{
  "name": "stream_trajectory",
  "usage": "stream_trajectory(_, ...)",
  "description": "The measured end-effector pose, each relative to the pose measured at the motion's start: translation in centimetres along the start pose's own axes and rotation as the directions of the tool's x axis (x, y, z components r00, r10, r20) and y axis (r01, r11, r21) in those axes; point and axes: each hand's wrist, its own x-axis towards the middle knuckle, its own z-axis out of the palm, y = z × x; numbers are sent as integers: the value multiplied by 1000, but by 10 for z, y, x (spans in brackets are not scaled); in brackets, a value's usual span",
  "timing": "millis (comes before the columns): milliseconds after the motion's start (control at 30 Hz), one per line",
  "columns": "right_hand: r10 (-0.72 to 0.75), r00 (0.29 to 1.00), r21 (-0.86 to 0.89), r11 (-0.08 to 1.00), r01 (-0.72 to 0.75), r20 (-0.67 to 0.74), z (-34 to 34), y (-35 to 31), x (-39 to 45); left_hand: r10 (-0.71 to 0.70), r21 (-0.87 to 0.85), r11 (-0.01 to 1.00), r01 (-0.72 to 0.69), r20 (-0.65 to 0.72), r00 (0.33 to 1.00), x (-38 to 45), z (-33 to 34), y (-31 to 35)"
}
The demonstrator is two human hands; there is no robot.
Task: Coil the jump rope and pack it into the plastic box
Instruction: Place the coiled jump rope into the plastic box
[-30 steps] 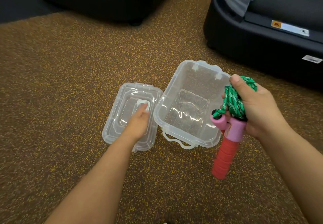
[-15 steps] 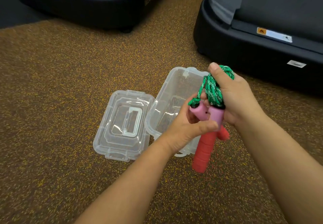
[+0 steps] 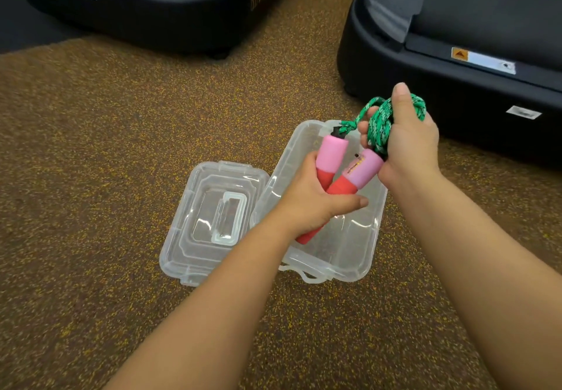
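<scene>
Rope coil (image 3: 383,122) soft, springy, wants to unwind; right hand (image 3: 407,143) clenched round it. Left hand (image 3: 307,204) wrapped round both foam handles (image 3: 349,173), best hold. All hovering over open plastic box (image 3: 349,255); lid (image 3: 194,237) beside.

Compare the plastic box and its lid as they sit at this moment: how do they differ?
The plastic box is deep and lies open side up; the lid is shallow and flat. The lid has a rectangular handle moulded into its middle; the box shows a latch at its near rim. Both hands hold the jump rope over the box; nothing is over the lid. Both are clear plastic, side by side on the speckled floor.
</scene>
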Motion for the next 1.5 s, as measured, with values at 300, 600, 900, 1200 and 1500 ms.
stream_trajectory(300,37,986,-309,947,-87,-165,-16,71,40,-403,172,903,393,26,915,37,16,-47)
stream_trajectory(600,-145,989,-620,777,109,-7,-13,120,53,-602,232,761,605,-94,793,52,20,-66)
stream_trajectory(900,80,996,-904,428,5,43,-22,141,66,-612,391,662,639,-210,762,58,27,-84)
stream_trajectory(1200,467,878,-843,425,-329,-106,-19,160,72,-595,489,589,643,-276,755,59,31,-89)
stream_trajectory(1500,346,938,-992,105,-67,-26,-25,131,55,-550,446,679,583,-217,807,57,27,-85)
